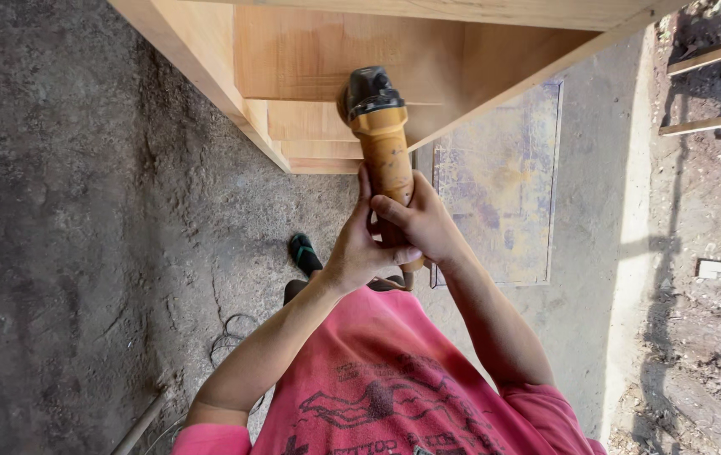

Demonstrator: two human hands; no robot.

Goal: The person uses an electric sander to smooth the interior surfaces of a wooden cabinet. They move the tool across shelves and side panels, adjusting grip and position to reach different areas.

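Both hands clenched round one yellow angle grinder [383,147]: left hand [360,248] low on the body, right hand [424,223] just beside it, overlapping. Long axis running straight away from the grip, black head up against the wooden cabinet [310,59]. Nothing visible inside the cabinet's open compartment above the grinder; metal sheet [499,181] on the ground right of it.

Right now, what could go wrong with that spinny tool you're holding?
Both hands, the left hand and right hand, grip the yellow grinder with no gloves, so dust or splinters could sting them. Its head presses on the wooden cabinet; a slip might gouge the wood. A foot in an open sandal stands just below, and loose cable on the ground could trip someone.
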